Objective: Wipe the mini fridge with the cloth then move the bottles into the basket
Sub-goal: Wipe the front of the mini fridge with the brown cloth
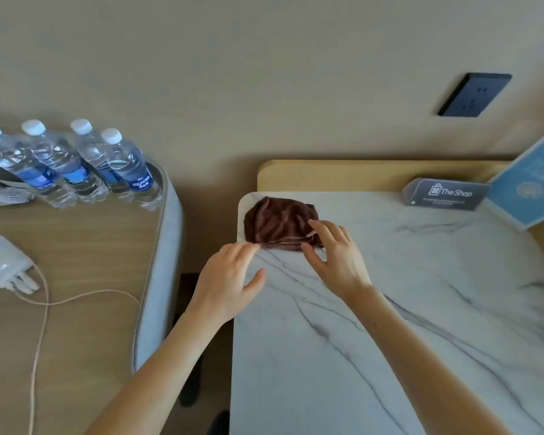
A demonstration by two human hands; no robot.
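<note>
Beige wall (233, 73) with dark socket (474, 95), marble-topped surface (421, 309), wooden side table (85, 246)

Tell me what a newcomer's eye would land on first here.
Most striking is the dark brown cloth, bunched at the far left corner of the white marble top, with the left hand and right hand open at its near edge, fingers touching but with no grip closed yet. Next, four water bottles stand in a row at the back of the wooden table on the left.
</note>
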